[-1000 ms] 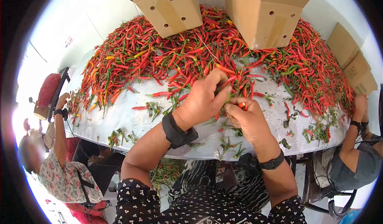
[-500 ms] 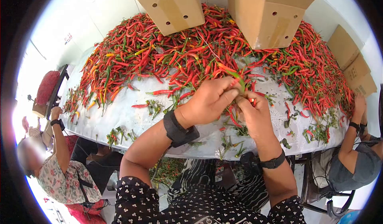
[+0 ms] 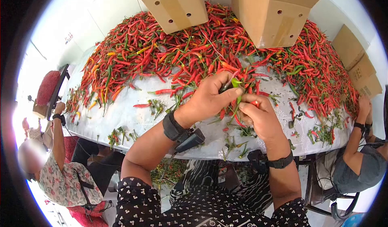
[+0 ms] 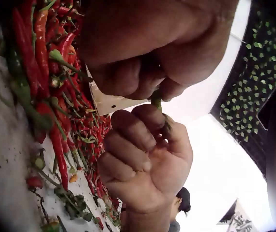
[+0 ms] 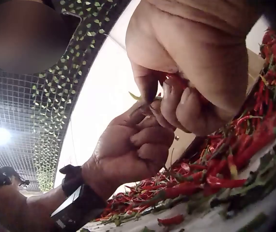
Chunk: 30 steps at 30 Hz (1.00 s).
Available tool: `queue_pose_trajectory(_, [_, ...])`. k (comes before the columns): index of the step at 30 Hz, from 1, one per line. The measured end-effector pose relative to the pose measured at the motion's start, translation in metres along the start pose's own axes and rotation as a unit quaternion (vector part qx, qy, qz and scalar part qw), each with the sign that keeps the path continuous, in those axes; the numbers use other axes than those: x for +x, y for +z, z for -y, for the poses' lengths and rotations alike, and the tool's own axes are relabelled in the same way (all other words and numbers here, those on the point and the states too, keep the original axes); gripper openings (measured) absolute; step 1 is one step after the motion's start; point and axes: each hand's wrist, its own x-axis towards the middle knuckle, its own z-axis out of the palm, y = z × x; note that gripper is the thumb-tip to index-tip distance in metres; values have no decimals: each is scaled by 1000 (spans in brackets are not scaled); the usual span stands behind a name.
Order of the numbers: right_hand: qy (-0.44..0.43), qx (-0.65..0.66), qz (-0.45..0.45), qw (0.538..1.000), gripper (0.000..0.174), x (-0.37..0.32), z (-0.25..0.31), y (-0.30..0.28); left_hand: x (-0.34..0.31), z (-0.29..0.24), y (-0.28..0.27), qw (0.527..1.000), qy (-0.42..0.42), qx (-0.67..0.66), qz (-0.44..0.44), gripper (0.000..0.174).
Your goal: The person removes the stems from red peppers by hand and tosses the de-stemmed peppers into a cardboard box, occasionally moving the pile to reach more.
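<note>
Above the near middle of the table, both hands meet at the fingertips. My left hand [image 3: 212,97] grips a chili pepper by its body; a bright green stem end [image 3: 237,82] pokes out past the thumb. My right hand [image 3: 258,115] pinches at a green stem [image 4: 156,99] between thumb and forefinger, close against the left fingertips. Red chili [image 5: 175,80] shows inside the curled right fingers in the right wrist view. Most of what the palms hold is hidden by the fingers. A large heap of red chili peppers [image 3: 194,59] lies just beyond the hands.
Two cardboard boxes [image 3: 173,8] [image 3: 279,24] stand on the heap at the back. Plucked green stems [image 3: 236,146] lie scattered along the white tabletop's [image 3: 194,140] near edge. A person sits at the left [image 3: 68,174] and another at the right [image 3: 359,166].
A green and orange chili that stuck up from between the hands half a second ago has dropped lower, and a bright green stem end now shows. Both hands stay close together.
</note>
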Motion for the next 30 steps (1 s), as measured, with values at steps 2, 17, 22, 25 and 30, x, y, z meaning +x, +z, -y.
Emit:
queue_pose_trajectory(2, [-18, -20, -32, 999, 11, 1, 0, 3, 2, 3, -2, 992, 91, 81, -26, 14])
queue_pose_trajectory(17, [-96, -304, 53, 946, 9, -7, 15, -9, -2, -6, -31, 954, -98, -282, -42, 13])
queue_pose_trajectory(22, [-70, -317, -18, 946, 14, -6, 19, -23, 1, -15, -57, 930, -70, -276, -232, 10])
queue_pose_trajectory(25, [-118, -283, -36, 951, 13, -2, 12, -26, 2, 2, -79, 950, -61, -250, -176, 6])
queue_pose_trajectory(30, [-19, -164, -30, 986, 17, -3, 21, -28, 7, -3, -80, 970, -120, -151, -150, 10])
